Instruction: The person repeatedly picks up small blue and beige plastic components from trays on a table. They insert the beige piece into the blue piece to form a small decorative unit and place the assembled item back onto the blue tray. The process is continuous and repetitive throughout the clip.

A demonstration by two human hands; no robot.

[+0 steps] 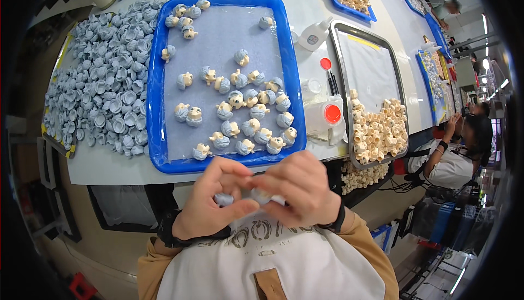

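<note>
Both of my hands are close together in front of my chest, just off the near edge of the table. In the curled fingers of my left hand (204, 204) rests a light blue hair piece (224, 198). My right hand (305, 188) pinches a small pale doll head (261, 195), mostly covered by the fingers. Beyond them, a blue tray (155, 90) holds many small doll heads (236, 100) fitted with blue hair. At the left lies a large heap of loose blue hair pieces (112, 82).
A metal tray (345, 71) at the right holds bare cream head pieces (379, 131). Between the trays stand a white squeeze bottle (314, 35), a red-capped container (332, 113) and pens (332, 82). Another person (450, 155) sits at the far right.
</note>
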